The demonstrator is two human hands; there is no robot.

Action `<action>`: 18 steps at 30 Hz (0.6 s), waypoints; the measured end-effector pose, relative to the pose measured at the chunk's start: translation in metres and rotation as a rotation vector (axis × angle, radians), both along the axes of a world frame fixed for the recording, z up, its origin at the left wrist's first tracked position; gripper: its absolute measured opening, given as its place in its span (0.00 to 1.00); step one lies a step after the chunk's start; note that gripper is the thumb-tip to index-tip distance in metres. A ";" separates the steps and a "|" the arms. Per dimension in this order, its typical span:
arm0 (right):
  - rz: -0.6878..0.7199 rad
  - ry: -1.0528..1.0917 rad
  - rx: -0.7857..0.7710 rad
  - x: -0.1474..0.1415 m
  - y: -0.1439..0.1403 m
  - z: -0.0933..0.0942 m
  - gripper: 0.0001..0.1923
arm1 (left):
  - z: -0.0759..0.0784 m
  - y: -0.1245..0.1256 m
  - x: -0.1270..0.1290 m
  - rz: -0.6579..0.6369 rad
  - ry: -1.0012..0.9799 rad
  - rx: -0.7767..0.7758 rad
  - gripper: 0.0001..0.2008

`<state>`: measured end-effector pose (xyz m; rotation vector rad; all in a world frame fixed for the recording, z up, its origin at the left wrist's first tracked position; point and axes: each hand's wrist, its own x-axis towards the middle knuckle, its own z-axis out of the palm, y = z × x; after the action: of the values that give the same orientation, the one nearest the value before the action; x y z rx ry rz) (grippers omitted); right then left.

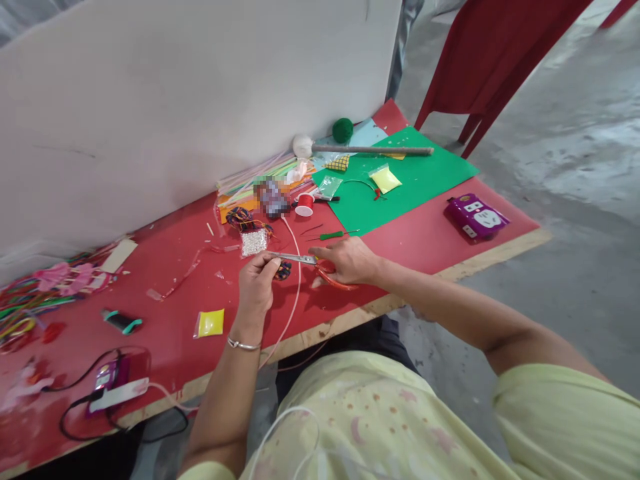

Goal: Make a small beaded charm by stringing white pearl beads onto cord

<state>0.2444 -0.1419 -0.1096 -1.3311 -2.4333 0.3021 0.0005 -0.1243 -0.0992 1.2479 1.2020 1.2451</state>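
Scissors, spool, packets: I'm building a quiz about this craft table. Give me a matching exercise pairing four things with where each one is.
Things:
1. scissors
2. red spool
3. purple socket block
4. yellow packet

Places:
A. on the red table left of the left hand
B. in the right hand
C. just left of the green sheet
D. at the table's right end, below the green sheet

Pairs: 1-B, 2-C, 3-D, 4-A

The thing beside the red thread spool [304, 204] is blurred out, no telling what it is. Left hand [256, 283] covers whatever it's pinching; the multicoloured cord pile [20, 313] runs off frame.
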 end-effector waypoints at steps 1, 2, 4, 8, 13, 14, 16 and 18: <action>0.011 0.009 0.014 0.000 0.000 0.001 0.42 | 0.000 0.000 0.001 0.004 -0.007 0.001 0.05; 0.020 0.018 0.025 -0.001 -0.001 0.002 0.42 | 0.000 0.001 0.001 0.003 -0.011 0.005 0.05; 0.025 0.032 0.033 -0.002 -0.002 0.004 0.44 | 0.002 0.002 0.002 -0.009 -0.008 0.018 0.04; 0.014 0.036 0.023 -0.003 -0.002 0.003 0.42 | 0.004 0.004 0.001 -0.026 0.000 0.047 0.04; -0.012 -0.012 -0.021 -0.001 -0.001 0.001 0.37 | 0.003 0.003 -0.001 -0.052 0.013 0.065 0.07; -0.015 -0.016 -0.014 0.000 -0.001 0.001 0.37 | 0.003 0.003 0.000 -0.051 0.007 0.059 0.07; -0.014 -0.013 0.009 0.000 -0.001 0.003 0.37 | 0.004 0.003 0.000 -0.044 -0.012 0.052 0.05; -0.019 0.003 0.024 -0.002 -0.002 0.005 0.37 | 0.007 0.004 0.001 -0.047 -0.031 0.061 0.03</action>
<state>0.2425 -0.1439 -0.1045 -1.3416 -2.4129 0.2691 0.0016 -0.1200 -0.0925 1.2893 1.1136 1.2702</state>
